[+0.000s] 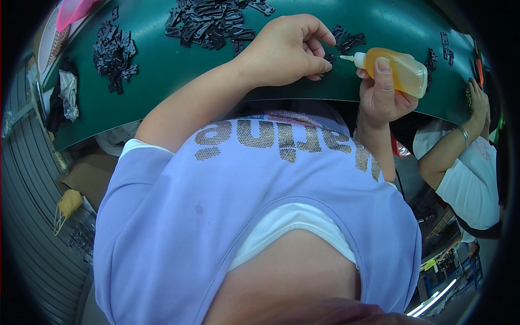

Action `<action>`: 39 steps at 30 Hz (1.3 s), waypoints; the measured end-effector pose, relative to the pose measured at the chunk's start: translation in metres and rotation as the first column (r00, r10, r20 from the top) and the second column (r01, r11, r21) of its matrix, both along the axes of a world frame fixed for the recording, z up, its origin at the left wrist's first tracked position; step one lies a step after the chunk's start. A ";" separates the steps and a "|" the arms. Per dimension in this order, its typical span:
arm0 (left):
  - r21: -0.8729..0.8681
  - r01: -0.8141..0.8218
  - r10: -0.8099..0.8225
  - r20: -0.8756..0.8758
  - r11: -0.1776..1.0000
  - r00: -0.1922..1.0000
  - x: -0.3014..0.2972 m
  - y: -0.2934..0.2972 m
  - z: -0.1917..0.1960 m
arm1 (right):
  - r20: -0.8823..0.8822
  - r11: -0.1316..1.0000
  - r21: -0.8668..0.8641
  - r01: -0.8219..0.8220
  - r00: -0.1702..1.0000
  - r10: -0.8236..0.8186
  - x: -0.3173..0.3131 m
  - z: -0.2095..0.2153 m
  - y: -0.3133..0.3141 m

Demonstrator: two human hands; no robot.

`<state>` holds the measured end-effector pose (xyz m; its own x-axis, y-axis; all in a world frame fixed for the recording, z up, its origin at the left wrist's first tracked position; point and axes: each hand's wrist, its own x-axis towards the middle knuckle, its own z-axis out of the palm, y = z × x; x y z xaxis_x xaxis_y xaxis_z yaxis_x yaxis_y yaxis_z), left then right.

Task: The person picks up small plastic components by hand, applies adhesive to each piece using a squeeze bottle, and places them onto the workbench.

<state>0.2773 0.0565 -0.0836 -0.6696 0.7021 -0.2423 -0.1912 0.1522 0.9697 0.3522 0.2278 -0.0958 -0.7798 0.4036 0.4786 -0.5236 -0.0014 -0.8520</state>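
Note:
My right hand (381, 97) is closed around a soft squeeze bottle (403, 73) of amber-yellow liquid, thumb on top. The bottle lies tilted on its side, and its white cap and thin nozzle point left. Just off the nozzle tip, my left hand (290, 49) has thumb and fingers curled together at a small black piece (330, 57); the fingers partly hide it. Beyond these fingertips lies a small group of black pieces (352, 41) on the green tabletop (179, 81).
A large heap of black parts (206, 24) lies at the far middle, a smaller pile (115, 57) at left. More pieces (430, 65) lie right of the bottle. At the right edge sits another person (466, 157), one hand at the table. A pink item (73, 12) stands far left.

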 end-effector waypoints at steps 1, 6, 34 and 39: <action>-0.001 0.000 0.000 -0.001 1.000 1.000 0.000 0.000 0.000 | 0.001 1.000 -0.005 0.002 1.000 -0.002 0.000 0.000 0.000; -0.002 0.002 -0.002 -0.003 1.000 1.000 0.000 -0.001 -0.001 | 0.005 0.999 0.034 0.000 1.000 0.000 -0.001 0.000 0.000; -0.017 -0.018 0.017 -0.033 1.000 0.999 -0.003 -0.002 0.008 | 0.041 0.985 -0.062 -0.160 0.986 0.162 0.007 0.000 0.007; -0.042 -0.015 0.013 -0.042 0.999 0.999 -0.003 -0.002 0.007 | 0.070 0.988 -0.107 -0.108 0.991 0.116 0.009 0.000 0.002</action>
<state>0.2747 0.0547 -0.0768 -0.6894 0.6825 -0.2426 -0.1527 0.1904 0.9697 0.3610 0.2296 -0.0962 -0.8552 0.3560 0.3767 -0.4491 -0.1461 -0.8815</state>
